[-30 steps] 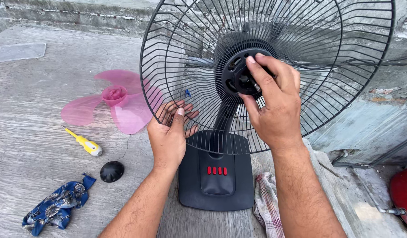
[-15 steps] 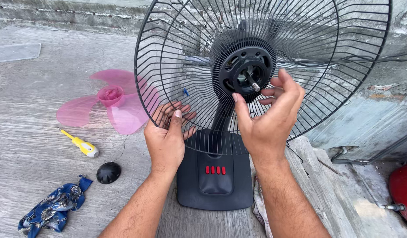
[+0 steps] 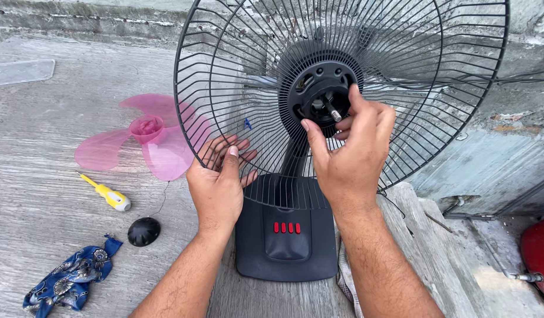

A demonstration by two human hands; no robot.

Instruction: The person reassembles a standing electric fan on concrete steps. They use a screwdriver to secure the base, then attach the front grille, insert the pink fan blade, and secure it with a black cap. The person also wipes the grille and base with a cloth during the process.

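Note:
A black table fan stands on a concrete surface, its base [image 3: 287, 247] carrying red buttons. Only the rear wire grille [image 3: 437, 70] is fitted, so the motor hub [image 3: 310, 79] and its metal shaft [image 3: 333, 111] are bare. My left hand [image 3: 219, 182] grips the grille's lower left wires, thumb in front and fingers behind. My right hand [image 3: 351, 156] is at the hub, thumb and fingers curled around the black centre ring beside the shaft. What the fingers pinch is partly hidden.
A pink fan blade [image 3: 151, 138] lies to the left, with a yellow screwdriver [image 3: 110, 195], a black round cap [image 3: 143, 231] and a blue patterned cloth [image 3: 71, 280] nearer me. A checked cloth [image 3: 344, 282] pokes from under the base. A red object [image 3: 540, 253] sits far right.
My right hand came off the hub, opened beside it, then went back with its fingers around the centre ring. My left hand stayed on the grille. The view moved closer.

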